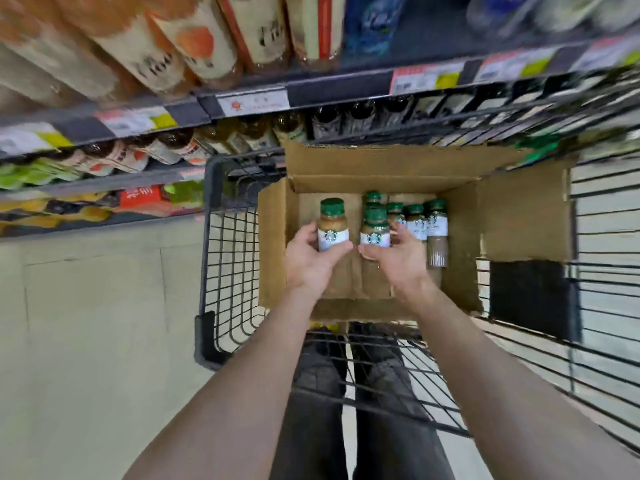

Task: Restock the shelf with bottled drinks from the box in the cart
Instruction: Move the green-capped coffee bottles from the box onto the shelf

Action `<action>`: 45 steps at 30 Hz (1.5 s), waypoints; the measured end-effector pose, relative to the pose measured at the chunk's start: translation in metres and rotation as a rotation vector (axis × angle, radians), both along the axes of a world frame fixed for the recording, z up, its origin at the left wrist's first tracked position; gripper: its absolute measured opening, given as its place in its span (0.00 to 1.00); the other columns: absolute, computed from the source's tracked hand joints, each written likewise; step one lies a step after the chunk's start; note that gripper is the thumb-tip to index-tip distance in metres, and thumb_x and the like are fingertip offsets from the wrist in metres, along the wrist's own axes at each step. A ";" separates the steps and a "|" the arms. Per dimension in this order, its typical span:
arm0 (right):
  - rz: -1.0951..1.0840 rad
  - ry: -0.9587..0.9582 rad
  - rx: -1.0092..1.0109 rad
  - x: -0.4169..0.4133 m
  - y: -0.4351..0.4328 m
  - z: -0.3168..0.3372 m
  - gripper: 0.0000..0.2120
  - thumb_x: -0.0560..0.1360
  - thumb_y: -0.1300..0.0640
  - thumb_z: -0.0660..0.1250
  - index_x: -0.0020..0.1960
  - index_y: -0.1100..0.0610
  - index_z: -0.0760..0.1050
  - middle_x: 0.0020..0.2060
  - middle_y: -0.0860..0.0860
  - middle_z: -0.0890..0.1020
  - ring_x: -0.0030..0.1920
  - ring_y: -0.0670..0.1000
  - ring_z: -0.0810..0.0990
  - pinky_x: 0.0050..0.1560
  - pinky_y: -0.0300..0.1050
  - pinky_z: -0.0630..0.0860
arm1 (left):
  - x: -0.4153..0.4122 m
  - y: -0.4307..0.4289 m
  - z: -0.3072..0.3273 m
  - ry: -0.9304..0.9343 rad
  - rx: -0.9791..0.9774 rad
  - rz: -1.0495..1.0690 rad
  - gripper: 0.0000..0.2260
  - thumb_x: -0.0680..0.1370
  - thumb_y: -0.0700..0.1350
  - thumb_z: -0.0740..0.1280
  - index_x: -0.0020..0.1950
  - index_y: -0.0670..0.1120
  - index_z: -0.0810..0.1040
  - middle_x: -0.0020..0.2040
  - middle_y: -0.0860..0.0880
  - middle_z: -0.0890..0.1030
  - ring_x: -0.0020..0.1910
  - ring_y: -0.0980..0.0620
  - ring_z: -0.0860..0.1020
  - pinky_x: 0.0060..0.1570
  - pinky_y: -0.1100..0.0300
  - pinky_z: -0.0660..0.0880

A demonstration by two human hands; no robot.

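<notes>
An open cardboard box [519, 216] sits in a black wire cart [221, 271]. My left hand [308, 261] grips a coffee bottle [332, 223] with a green cap and white label, held above the box's left side. My right hand [398, 261] grips a second bottle [375, 230] of the same kind right beside it. Several more green-capped bottles [426, 223] stand in a row at the back right of the box. The shelf [249, 102] with price tags runs across the top of the view, just beyond the cart.
Large tea bottles [180, 46] fill the upper shelf and smaller drink bottles [256, 133] line the one below. Lower shelves on the left hold colourful packs [145, 199]. Pale floor [86, 323] lies left of the cart. My dark trousers show through the cart's wire.
</notes>
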State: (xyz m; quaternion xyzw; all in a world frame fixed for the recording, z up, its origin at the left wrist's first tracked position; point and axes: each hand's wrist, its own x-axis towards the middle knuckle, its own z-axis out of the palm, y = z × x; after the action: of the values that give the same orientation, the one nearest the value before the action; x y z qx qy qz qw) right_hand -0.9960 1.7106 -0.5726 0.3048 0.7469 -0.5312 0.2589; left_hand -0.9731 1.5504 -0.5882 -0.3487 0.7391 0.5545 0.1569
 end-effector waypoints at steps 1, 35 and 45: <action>0.000 0.024 0.017 0.000 -0.004 0.018 0.40 0.67 0.58 0.82 0.76 0.55 0.69 0.58 0.46 0.80 0.59 0.48 0.81 0.62 0.45 0.78 | 0.000 -0.002 0.016 0.031 0.004 -0.020 0.29 0.64 0.52 0.84 0.62 0.53 0.79 0.52 0.56 0.85 0.51 0.56 0.83 0.57 0.51 0.80; 0.304 0.841 -0.159 0.183 -0.201 0.427 0.38 0.68 0.53 0.82 0.74 0.52 0.70 0.61 0.47 0.81 0.58 0.48 0.82 0.61 0.50 0.80 | 0.232 -0.186 0.424 0.838 -0.339 0.232 0.34 0.66 0.63 0.79 0.70 0.60 0.75 0.58 0.60 0.82 0.58 0.58 0.81 0.59 0.51 0.80; 0.370 0.971 -0.223 0.164 -0.327 0.504 0.35 0.73 0.57 0.78 0.76 0.52 0.68 0.45 0.36 0.76 0.44 0.35 0.76 0.37 0.32 0.72 | 0.225 -0.315 0.500 0.903 -0.247 0.289 0.30 0.70 0.55 0.80 0.70 0.55 0.76 0.54 0.57 0.82 0.52 0.59 0.81 0.51 0.58 0.80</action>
State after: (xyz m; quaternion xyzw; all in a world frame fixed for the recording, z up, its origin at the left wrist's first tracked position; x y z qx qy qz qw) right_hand -0.8320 1.3832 -0.0687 -0.1422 0.7612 -0.6328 0.0035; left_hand -0.7483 1.2355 -0.0884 -0.1883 0.7376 0.5746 -0.3005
